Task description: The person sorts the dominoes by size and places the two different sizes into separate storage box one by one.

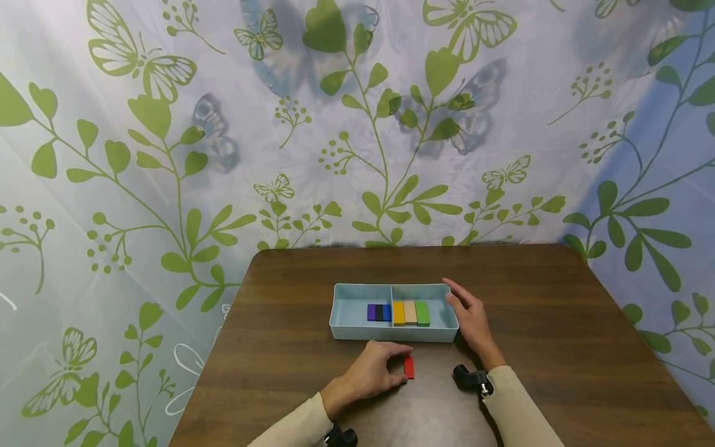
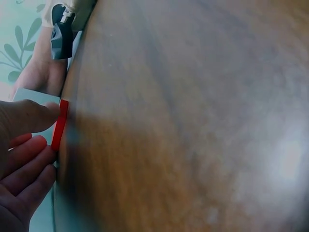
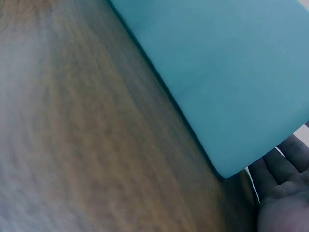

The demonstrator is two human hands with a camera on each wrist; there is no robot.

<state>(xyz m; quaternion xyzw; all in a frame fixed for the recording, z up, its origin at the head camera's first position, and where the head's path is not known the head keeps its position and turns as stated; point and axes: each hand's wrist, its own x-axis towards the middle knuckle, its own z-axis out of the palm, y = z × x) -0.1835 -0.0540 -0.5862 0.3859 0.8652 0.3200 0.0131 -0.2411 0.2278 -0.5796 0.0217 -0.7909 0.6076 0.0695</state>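
A thin plastic curtain [image 1: 139, 155], white and printed with green leaves and butterflies, hangs in soft creases behind a dark brown table [image 1: 558, 347] with a streaked wood grain and rounded corners. Near the middle of the table sits a shallow rectangular tray [image 1: 357, 331] of smooth pale blue plastic, split by a low wall into a left and a right compartment. The left compartment holds three small flat blocks standing side by side against the divider: purple [image 1: 371, 312], black [image 1: 379, 312] and blue [image 1: 386, 312]. The right compartment holds three slightly longer blocks in a touching row: orange [image 1: 398, 313], tan [image 1: 410, 312] and green [image 1: 422, 313]. The right hand [image 1: 471, 317] rests against the tray's right end, fingers straight and loosely together along the wall, palm toward the plastic; the right wrist view shows only the tray's plain blue wall and the edge of the palm. The left hand [image 1: 373, 374], in a cream sleeve, lies on the table just in front of the tray, its fingers curled, and pinches a small red block [image 1: 409, 367] between thumb and fingertips. The red block is a thin, flat, glossy rectangle with sharp edges, lying on the bare wood near the tray's front wall but apart from it; in the left wrist view it shows as a narrow red strip [image 2: 60, 124] seen edge-on.
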